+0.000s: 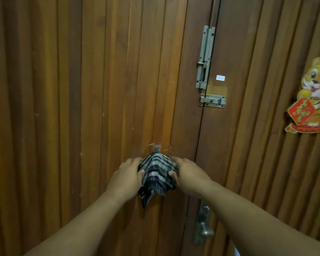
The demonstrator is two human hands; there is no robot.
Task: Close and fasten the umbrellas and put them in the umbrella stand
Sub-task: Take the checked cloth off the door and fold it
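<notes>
A folded plaid umbrella (156,174), dark with pale stripes, hangs against a wooden door from a small clear hook (157,147). Its canopy is bunched and loose, with a flap drooping at the lower left. My left hand (127,177) grips the umbrella's left side, thumb on the fabric. My right hand (187,172) grips its right side, thumb pressed into the cloth. The handle and any strap are hidden. No umbrella stand is in view.
The wooden double door (81,108) fills the view. A tall metal bolt (204,58) and a small latch (212,101) sit at the door seam. A lever handle (203,226) is lower down. A tiger decoration (311,97) is stuck on the right door.
</notes>
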